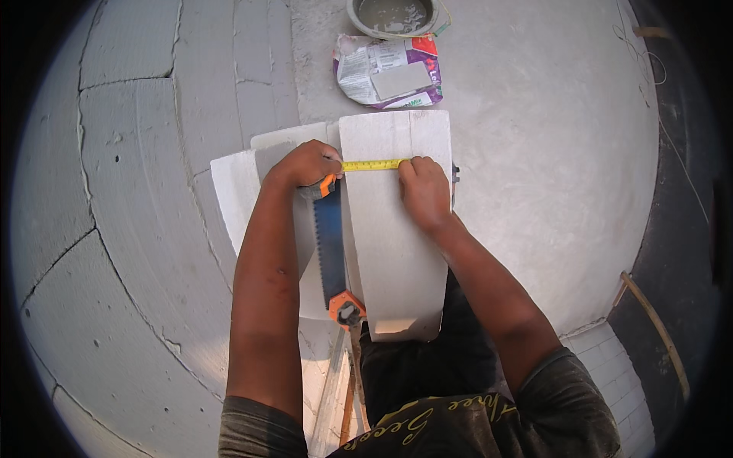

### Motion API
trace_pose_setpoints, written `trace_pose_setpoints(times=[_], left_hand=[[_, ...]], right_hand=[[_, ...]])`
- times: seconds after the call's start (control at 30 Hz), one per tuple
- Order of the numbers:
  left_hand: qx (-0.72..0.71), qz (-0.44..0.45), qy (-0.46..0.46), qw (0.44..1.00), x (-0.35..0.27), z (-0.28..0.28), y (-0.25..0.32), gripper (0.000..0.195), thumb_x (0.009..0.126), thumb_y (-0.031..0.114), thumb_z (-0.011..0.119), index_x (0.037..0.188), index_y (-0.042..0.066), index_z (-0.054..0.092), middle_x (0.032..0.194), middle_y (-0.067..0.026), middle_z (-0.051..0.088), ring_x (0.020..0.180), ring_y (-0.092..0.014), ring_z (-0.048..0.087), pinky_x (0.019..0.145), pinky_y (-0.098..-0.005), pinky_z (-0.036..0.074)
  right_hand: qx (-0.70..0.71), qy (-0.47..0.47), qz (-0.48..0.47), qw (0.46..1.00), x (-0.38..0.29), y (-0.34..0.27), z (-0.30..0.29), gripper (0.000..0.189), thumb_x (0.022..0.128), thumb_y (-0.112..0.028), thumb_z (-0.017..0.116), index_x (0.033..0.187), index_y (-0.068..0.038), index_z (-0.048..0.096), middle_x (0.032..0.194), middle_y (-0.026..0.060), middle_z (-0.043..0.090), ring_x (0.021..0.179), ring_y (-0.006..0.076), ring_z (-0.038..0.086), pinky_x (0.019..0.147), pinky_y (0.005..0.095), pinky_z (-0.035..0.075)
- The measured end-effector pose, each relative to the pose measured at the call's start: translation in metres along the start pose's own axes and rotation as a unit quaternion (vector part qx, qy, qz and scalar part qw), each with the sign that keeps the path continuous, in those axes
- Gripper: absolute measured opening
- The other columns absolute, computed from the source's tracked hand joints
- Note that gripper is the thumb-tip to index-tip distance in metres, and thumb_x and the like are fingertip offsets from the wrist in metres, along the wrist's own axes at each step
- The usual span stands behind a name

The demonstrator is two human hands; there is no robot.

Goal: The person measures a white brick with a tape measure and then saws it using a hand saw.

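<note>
A yellow tape measure blade [371, 165] lies stretched across the upper part of a pale lightweight concrete block [395, 246]. My left hand [309, 164] grips the tape measure's grey and orange case [320, 188] at the block's left edge. My right hand [425, 189] pinches the blade against the block's face, towards its right side. A faint line runs along the block's top end, above the tape. Left of this block, a handsaw [330, 246] stretches lengthwise with its teeth facing left and its orange handle [347, 311] towards me.
More pale blocks [235, 189] stand under and beside my left arm. Beyond them lies a printed mix bag [355, 68] with a flat grey piece [402, 80] on it. Behind it sits a bucket [366, 26] of murky liquid. A block wall [131, 172] rises at left; long strips [329, 395] lie below.
</note>
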State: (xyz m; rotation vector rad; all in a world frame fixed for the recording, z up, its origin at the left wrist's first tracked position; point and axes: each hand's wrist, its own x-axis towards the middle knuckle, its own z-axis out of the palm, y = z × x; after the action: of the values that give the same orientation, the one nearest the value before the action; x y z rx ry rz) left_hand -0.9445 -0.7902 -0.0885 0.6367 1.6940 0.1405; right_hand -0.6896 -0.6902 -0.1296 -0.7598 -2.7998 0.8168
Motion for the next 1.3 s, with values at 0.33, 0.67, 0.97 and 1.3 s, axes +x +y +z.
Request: trace_pose_setpoints(times=[0.33, 0.67, 0.97, 1.3], left_hand=[[0.001, -0.006, 0.003, 1.000, -0.012, 0.019, -0.005, 0.021, 0.083, 0.020, 0.069, 0.092, 0.002, 0.076, 0.084, -0.0060, 0.074, 0.080, -0.016, 0.068, 0.078, -0.0300, 0.052], [-0.012, 0.007, 0.000, 1.000, -0.024, 0.049, -0.024, 0.022, 0.083, 0.021, 0.069, 0.092, 0.001, 0.076, 0.085, -0.0066, 0.075, 0.080, -0.016, 0.068, 0.079, -0.0307, 0.052], [-0.007, 0.004, 0.001, 1.000, -0.040, 0.074, -0.032, 0.023, 0.083, 0.021, 0.070, 0.092, 0.001, 0.076, 0.087, -0.0070, 0.075, 0.084, -0.016, 0.068, 0.082, -0.0309, 0.052], [-0.027, -0.015, -0.005, 0.999, -0.055, 0.105, -0.047, 0.022, 0.082, 0.018, 0.068, 0.094, 0.002, 0.077, 0.087, -0.0089, 0.076, 0.084, -0.019, 0.069, 0.081, -0.0322, 0.053]], right_hand=[[-0.001, -0.012, 0.012, 1.000, -0.019, -0.005, 0.002, 0.010, 0.081, -0.005, 0.061, 0.091, -0.008, 0.059, 0.085, 0.0099, 0.055, 0.089, 0.0290, 0.059, 0.078, 0.0437, 0.049], [0.008, -0.018, 0.014, 1.000, -0.050, -0.016, -0.001, 0.007, 0.083, -0.006, 0.060, 0.089, -0.007, 0.059, 0.084, 0.0097, 0.055, 0.086, 0.0296, 0.059, 0.076, 0.0434, 0.049], [0.005, -0.009, 0.006, 1.000, -0.081, -0.022, 0.003, 0.007, 0.081, -0.006, 0.061, 0.087, -0.007, 0.058, 0.082, 0.0099, 0.055, 0.084, 0.0297, 0.059, 0.076, 0.0432, 0.049], [0.006, -0.010, -0.004, 1.000, -0.118, -0.030, 0.007, 0.007, 0.080, -0.005, 0.061, 0.086, -0.007, 0.057, 0.081, 0.0101, 0.054, 0.083, 0.0298, 0.059, 0.075, 0.0431, 0.048]])
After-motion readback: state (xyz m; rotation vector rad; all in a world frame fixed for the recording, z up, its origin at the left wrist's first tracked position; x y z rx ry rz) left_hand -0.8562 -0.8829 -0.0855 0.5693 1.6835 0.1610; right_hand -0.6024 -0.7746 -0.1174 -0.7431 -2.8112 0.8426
